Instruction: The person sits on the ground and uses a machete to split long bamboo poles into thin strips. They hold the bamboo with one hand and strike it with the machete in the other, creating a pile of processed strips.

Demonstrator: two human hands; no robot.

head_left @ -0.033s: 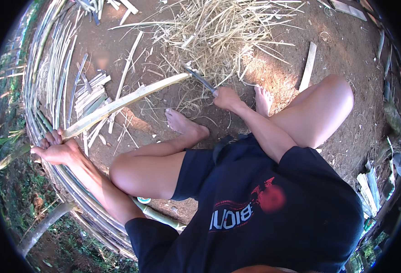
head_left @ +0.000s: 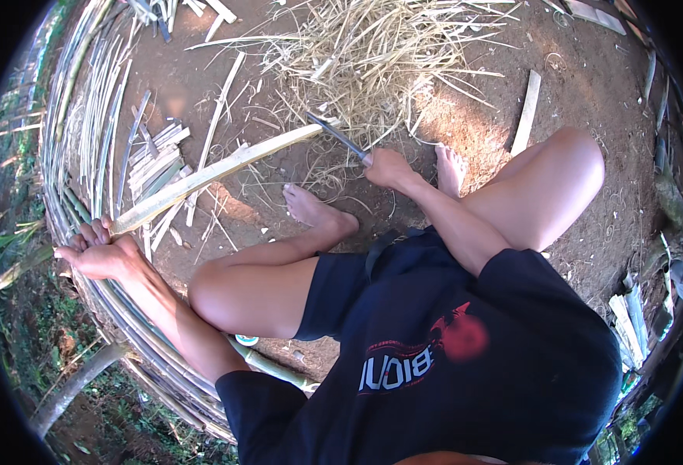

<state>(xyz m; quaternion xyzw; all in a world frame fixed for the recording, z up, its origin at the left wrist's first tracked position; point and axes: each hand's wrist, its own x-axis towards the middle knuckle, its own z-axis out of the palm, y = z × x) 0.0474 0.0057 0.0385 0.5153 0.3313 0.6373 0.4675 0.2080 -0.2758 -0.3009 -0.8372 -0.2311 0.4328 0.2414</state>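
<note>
A long pale split-bamboo strip (head_left: 217,168) slants from lower left to upper centre, over the ground. My left hand (head_left: 98,249) is closed at its lower left end, palm turned up and fingers curled; part of the grip is hidden. My right hand (head_left: 388,168) is wrapped round the handle of a knife (head_left: 337,135) with a dark, narrow blade. That blade lies close to the strip's far end, pointing up and left. Whether its edge touches the strip I cannot tell.
A heap of straw-coloured shavings (head_left: 365,54) lies ahead, beyond my bare feet (head_left: 310,208). Short split pieces (head_left: 155,167) are stacked left of the strip, with long thin slats (head_left: 101,108) farther left. A bent-pole border (head_left: 155,353) curves around the left. One flat slat (head_left: 526,112) rests at right.
The knife blade has turned slightly, its tip a little farther left. Both hands keep their grips, and the bamboo strip is nearly unmoved.
</note>
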